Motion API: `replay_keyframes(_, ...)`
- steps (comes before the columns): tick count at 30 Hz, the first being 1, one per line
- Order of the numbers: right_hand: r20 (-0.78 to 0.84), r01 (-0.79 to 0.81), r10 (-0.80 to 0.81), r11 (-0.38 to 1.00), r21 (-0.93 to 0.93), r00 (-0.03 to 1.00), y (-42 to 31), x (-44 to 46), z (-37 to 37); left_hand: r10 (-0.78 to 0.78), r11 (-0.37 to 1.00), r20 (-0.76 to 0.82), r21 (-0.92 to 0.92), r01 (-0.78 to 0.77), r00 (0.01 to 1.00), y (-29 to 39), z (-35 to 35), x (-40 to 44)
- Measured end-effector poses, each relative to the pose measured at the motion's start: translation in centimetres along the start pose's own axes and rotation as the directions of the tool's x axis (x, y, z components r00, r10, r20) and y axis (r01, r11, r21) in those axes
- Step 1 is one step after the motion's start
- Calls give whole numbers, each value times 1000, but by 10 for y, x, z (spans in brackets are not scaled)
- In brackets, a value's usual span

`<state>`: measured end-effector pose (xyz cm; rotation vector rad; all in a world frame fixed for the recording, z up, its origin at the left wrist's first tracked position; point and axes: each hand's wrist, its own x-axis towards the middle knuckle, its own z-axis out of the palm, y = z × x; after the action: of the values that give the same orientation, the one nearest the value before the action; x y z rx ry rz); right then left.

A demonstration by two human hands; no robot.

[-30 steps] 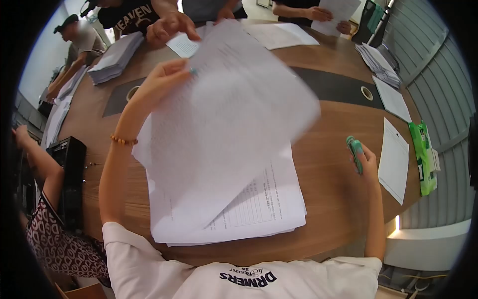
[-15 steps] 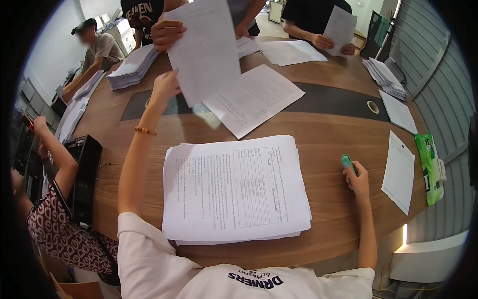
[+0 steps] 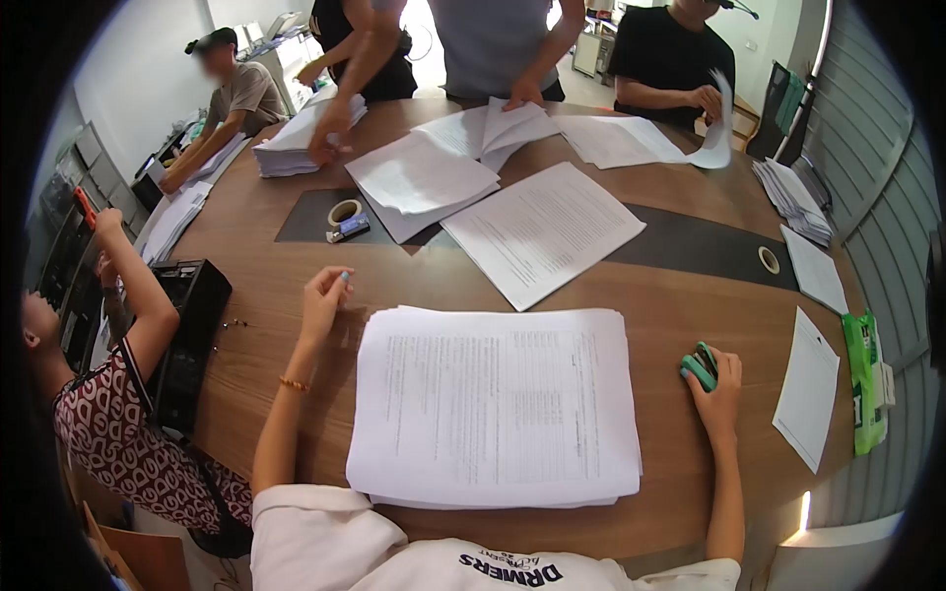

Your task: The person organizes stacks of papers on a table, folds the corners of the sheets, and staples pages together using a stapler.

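Note:
A thick stack of printed sheets point(image 3: 493, 414) lies on the table in front of me, its edges slightly uneven. Beyond its upper left corner is my left hand point(image 3: 324, 300), empty, with fingers loosely bent and apart. To the right of the stack, my right hand point(image 3: 717, 392) is wrapped round a green stapler point(image 3: 699, 368), whose jaws point away from me. Further off, a second pile of printed sheets point(image 3: 542, 234) lies at an angle. Left of it, other papers point(image 3: 419, 177) rest beneath a standing person's arms.
A tape roll point(image 3: 345, 213) and a small blue box point(image 3: 347, 229) sit left of centre. Another tape roll point(image 3: 769, 260), a single sheet point(image 3: 808, 389) and a green packet point(image 3: 867, 384) are at right. A black case point(image 3: 187, 315) stands left. Co-workers handle papers around the table.
My left hand has drawn back toward me, away from the sheet it was near. That sheet is no longer held up in front of me. The stapler stays in my right hand.

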<state>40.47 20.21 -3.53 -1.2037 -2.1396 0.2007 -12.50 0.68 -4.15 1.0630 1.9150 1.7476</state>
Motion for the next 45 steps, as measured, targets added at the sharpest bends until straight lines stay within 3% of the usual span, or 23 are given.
replay_keyframes(3, -29, 34, -34, 999, -3, 999, -3, -3, -2, 25, 998, -44, 50, -23, 999, -6, 0, -15)
replay_keyframes(5, -8, -50, 50, 998, 26, 999, -5, -3, -4, 53, 999, -25, -2, -53, 998, -3, 5, -19)
replay_keyframes(7, 3, -41, 41, 998, 41, 999, -5, -1, -6, 64, 989, 24, 135, -67, 998, 0, 9, -19)
replay_keyframes(16, 27, -82, 80, 994, 78, 996, -6, -1, -6, 45, 996, 48, 79, -49, 998, -2, 9, -18)
replay_keyframes(41, 57, -84, 80, 995, 59, 995, 3, -1, -3, 17, 988, 27, 152, -21, 999, 5, 11, -21)
replay_keyframes(45, 4, -111, 111, 992, 63, 994, -1, -2, -4, 28, 990, 49, 135, -34, 998, 3, 10, -20)
